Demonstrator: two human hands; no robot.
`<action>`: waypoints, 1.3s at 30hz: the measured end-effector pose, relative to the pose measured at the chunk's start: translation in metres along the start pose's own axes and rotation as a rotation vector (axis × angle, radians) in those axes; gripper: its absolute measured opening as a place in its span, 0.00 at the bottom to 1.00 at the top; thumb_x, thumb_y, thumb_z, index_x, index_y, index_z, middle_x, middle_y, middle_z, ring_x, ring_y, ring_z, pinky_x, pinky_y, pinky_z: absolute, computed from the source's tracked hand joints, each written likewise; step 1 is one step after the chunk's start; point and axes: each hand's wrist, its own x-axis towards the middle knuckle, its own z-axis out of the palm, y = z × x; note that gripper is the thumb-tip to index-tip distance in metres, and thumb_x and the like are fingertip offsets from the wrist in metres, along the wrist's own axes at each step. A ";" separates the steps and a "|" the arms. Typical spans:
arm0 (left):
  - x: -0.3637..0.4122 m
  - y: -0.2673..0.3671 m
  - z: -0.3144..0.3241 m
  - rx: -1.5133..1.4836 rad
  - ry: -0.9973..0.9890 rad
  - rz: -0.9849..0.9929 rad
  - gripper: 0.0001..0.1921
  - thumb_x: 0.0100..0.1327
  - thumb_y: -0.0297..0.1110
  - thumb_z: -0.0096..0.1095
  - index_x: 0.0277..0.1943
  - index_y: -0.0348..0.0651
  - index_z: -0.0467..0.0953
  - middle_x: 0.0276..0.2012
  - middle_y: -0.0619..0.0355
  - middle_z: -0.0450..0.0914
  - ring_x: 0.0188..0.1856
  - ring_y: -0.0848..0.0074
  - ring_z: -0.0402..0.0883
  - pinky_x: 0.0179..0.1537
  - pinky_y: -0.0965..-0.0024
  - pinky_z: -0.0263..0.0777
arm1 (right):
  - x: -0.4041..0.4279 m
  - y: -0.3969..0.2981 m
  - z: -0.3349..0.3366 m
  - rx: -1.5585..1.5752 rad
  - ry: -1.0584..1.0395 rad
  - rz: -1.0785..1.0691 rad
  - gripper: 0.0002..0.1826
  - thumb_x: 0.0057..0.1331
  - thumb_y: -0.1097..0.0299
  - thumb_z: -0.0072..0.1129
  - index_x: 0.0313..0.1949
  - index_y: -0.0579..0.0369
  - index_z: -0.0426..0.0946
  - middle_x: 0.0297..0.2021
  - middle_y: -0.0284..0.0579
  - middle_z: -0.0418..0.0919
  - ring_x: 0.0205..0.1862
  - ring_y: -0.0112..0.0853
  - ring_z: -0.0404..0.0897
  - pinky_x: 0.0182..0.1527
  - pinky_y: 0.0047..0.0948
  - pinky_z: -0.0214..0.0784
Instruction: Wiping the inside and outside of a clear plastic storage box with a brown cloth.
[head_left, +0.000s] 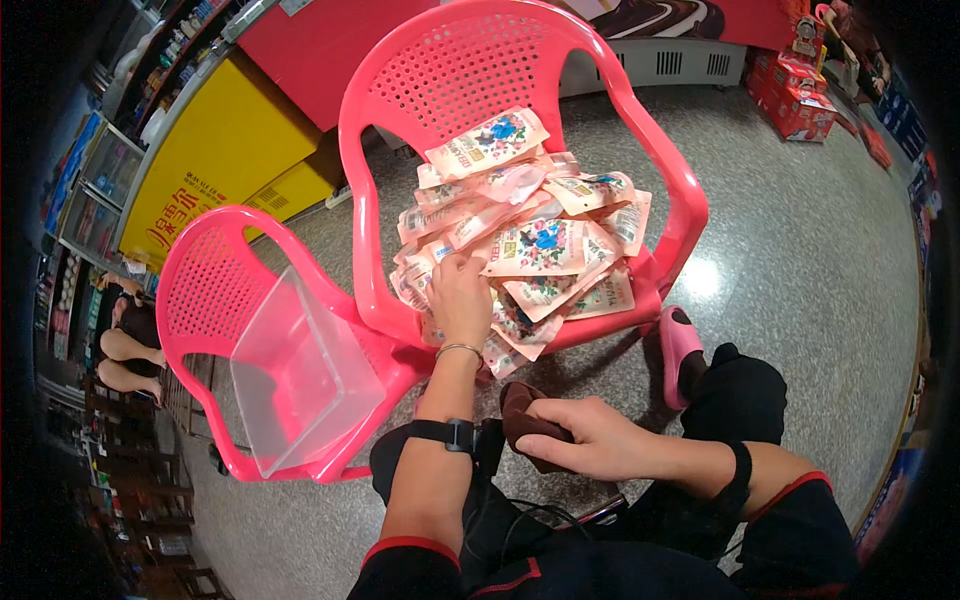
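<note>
On the seat of a pink plastic armchair (684, 217) lies a heap of pale pink printed pouches (536, 244), some hanging over its front edge. My left hand (463, 300) reaches onto the near left side of the heap; its fingertips touch pouches, and whether they grip one cannot be told. Nearer my body, my right hand (592, 437) holds a bunched dark brown cloth (525, 420) between thumb and fingers. A second pink armchair (217, 300) stands at the left, bearing a tilted, translucent plastic bin (300, 382).
Behind the chairs stand a yellow chest freezer (232, 142) and a red and grey cabinet (652, 64). Red boxes (802, 97) are stacked at the upper right. Another person's bare legs (127, 360) show at the left. Black cables (532, 510) hang near my lap.
</note>
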 end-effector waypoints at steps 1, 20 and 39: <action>0.000 -0.001 0.000 0.000 -0.001 0.001 0.11 0.47 0.26 0.61 0.36 0.48 0.76 0.37 0.59 0.71 0.44 0.66 0.69 0.46 0.62 0.61 | 0.000 0.000 0.000 0.001 0.006 -0.009 0.16 0.62 0.56 0.52 0.31 0.59 0.66 0.19 0.53 0.70 0.20 0.44 0.72 0.23 0.35 0.61; -0.003 -0.008 -0.006 -0.093 -0.024 -0.021 0.15 0.48 0.24 0.62 0.42 0.47 0.74 0.38 0.56 0.72 0.44 0.62 0.71 0.45 0.62 0.64 | 0.002 -0.004 0.005 0.000 -0.015 0.025 0.16 0.62 0.57 0.52 0.33 0.60 0.68 0.21 0.53 0.73 0.23 0.42 0.74 0.26 0.34 0.63; 0.000 -0.005 -0.012 -0.107 -0.029 -0.037 0.11 0.50 0.25 0.62 0.39 0.43 0.76 0.37 0.53 0.73 0.43 0.61 0.72 0.45 0.63 0.65 | 0.001 -0.004 0.003 0.000 0.014 0.016 0.16 0.62 0.58 0.52 0.32 0.61 0.68 0.21 0.54 0.72 0.22 0.43 0.74 0.26 0.35 0.63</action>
